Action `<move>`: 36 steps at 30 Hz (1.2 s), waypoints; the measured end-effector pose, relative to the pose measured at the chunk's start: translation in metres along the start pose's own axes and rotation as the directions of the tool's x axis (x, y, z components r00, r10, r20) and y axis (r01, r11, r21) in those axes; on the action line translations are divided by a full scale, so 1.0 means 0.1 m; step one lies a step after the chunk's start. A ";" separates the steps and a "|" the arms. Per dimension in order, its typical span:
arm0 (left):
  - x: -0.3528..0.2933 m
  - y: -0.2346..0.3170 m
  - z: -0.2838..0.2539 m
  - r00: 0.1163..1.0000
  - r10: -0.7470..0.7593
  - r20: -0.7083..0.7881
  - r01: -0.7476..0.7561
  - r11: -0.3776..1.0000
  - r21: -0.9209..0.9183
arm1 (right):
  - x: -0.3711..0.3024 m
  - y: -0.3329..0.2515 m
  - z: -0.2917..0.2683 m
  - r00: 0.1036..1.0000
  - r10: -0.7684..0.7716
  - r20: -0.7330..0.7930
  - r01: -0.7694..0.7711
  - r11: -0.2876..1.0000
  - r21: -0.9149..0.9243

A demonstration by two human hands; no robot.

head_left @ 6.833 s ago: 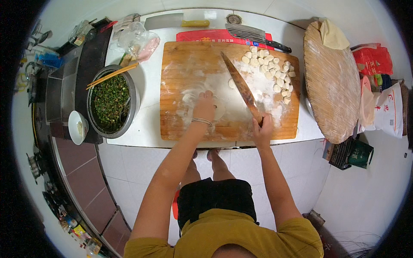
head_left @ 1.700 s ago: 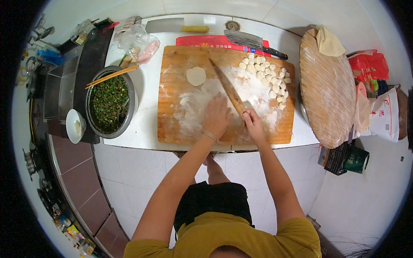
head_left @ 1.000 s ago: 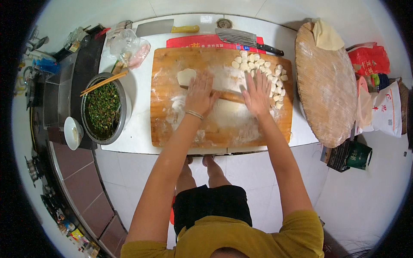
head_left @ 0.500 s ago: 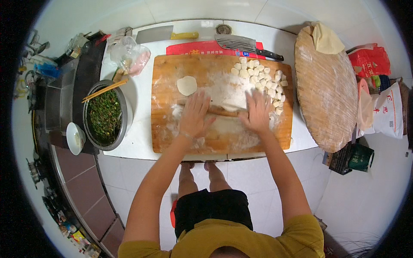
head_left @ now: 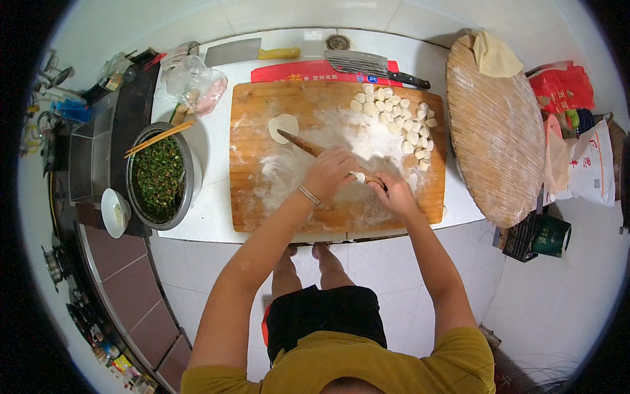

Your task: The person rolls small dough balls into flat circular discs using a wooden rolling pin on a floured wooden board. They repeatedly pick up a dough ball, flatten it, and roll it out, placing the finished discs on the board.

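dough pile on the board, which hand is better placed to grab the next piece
Right, probably. The pile of dough pieces lies on the right half of the cutting board, just beyond the right hand. The left hand rests on the rolling pin, further from the pile.

A slim wooden rolling pin [head_left: 308,146] lies slantwise on the floured cutting board [head_left: 249,197], its free end pointing toward the board's far left corner. A small pale dough piece [head_left: 357,176] sits at the pin's near end, mid-board.
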State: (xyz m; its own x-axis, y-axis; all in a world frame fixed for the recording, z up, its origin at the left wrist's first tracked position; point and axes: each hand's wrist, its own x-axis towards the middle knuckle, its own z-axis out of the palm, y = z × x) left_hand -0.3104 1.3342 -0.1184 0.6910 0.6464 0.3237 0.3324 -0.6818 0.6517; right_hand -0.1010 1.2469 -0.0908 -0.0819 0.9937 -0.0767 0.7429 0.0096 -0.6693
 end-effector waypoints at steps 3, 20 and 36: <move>0.01 0.10 -0.01 0.996 -0.061 0.058 0.068 0.988 -0.137 | -0.12 0.19 0.09 0.925 0.281 0.257 -0.348 0.898 0.270; 0.88 -0.74 -0.05 0.999 -0.001 -0.045 0.021 0.895 0.446 | -0.51 0.10 -0.21 0.730 0.655 0.196 -0.498 0.313 0.809; -0.30 0.09 0.54 0.993 -0.113 -0.022 0.114 0.933 0.342 | -0.62 0.20 0.02 0.824 0.561 0.084 -0.469 0.591 0.656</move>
State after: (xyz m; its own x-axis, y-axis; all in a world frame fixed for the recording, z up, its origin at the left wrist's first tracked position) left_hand -0.2940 1.2900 -0.1590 0.6344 0.7268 0.2630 0.6085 -0.6795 0.4099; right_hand -0.0831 1.1854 -0.1009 0.2932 0.8147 -0.5004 0.0413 -0.5337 -0.8447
